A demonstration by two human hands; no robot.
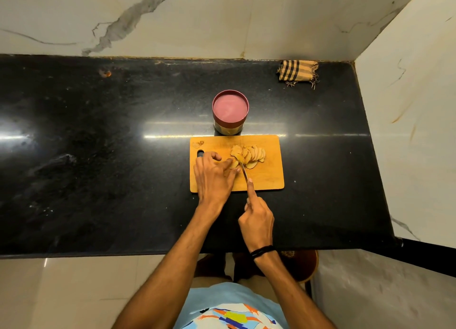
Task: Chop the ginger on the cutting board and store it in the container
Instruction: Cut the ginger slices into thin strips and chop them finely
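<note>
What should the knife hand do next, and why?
Probably the right hand should press the knife down for another slice: the left hand holds an uncut ginger piece beside the blade, and slices already lie fanned on the cutting board.

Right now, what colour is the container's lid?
The lid is a dusty pink with a darker maroon rim, shown best in the head view.
</note>
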